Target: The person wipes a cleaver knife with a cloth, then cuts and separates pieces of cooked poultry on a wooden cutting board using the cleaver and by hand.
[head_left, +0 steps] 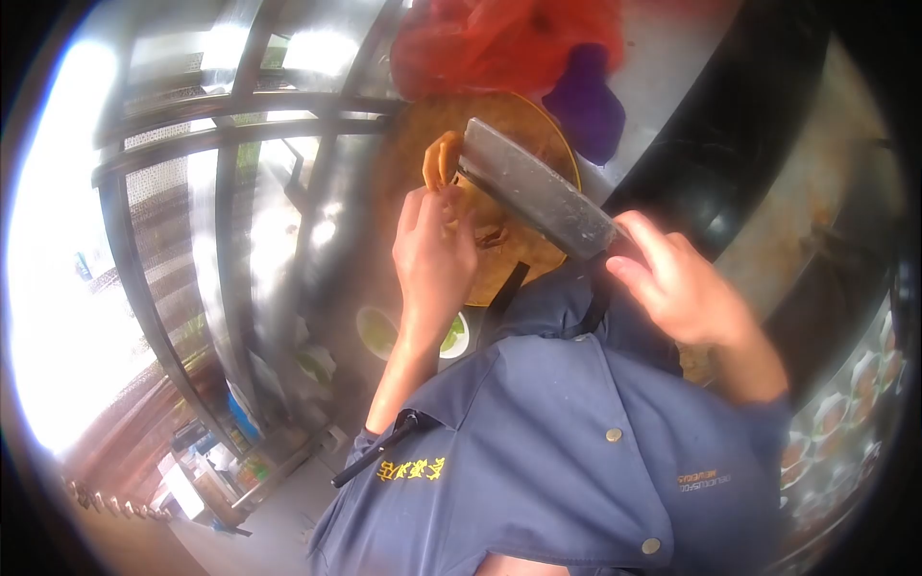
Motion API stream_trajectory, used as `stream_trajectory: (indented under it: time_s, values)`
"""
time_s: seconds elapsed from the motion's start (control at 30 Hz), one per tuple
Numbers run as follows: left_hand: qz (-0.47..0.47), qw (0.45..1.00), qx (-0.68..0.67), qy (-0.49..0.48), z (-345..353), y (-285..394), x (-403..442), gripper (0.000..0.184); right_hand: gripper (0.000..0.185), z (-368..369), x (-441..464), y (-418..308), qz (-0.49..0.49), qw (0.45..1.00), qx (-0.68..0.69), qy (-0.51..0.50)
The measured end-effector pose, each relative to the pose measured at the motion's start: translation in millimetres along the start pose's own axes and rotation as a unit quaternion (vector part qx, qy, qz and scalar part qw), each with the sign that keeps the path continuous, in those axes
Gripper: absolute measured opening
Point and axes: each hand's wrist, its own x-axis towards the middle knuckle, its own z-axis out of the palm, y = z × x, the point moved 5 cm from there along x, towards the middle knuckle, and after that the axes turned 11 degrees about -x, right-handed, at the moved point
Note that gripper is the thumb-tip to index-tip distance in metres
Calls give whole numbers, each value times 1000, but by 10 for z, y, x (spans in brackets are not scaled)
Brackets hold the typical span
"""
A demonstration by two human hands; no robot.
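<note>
Cleaver step: we judge that we are cutting up the orange-brown piece of food (442,158); it stands over the round chopping board (509,278), just beside the blade, though we cannot tell whether they touch.
Left hand: our left hand (434,252) pinches the lower end of the piece between its fingertips.
Right hand: our right hand (667,278) is wrapped around the handle of the cleaver (538,187).
Next cut: it seems to call for a steady piece and fingertips clear of the edge.
Metal and wood: our blade is broad, grey, flat and specked; our board is brown with a yellow rim.
Bag: thin, crumpled red plastic (499,48) beyond our board.
</note>
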Motion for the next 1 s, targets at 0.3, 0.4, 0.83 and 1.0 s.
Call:
stream_trajectory:
  time_s: [0.3,0.4,0.83,1.0]
  values:
    - [16,999,-48,-12,34,-69,-58,29,35,247,526,-274,34,997,-28,-60]
    - [25,999,-28,-30,-8,-90,-27,29,38,324,685,-182,17,999,-28,-42]
    - [131,948,118,-266,-66,-183,189,34,38,393,572,-201,23,999,-41,-10]
    - [12,983,52,-178,-102,-222,299,25,31,397,309,-202,-40,995,12,88]
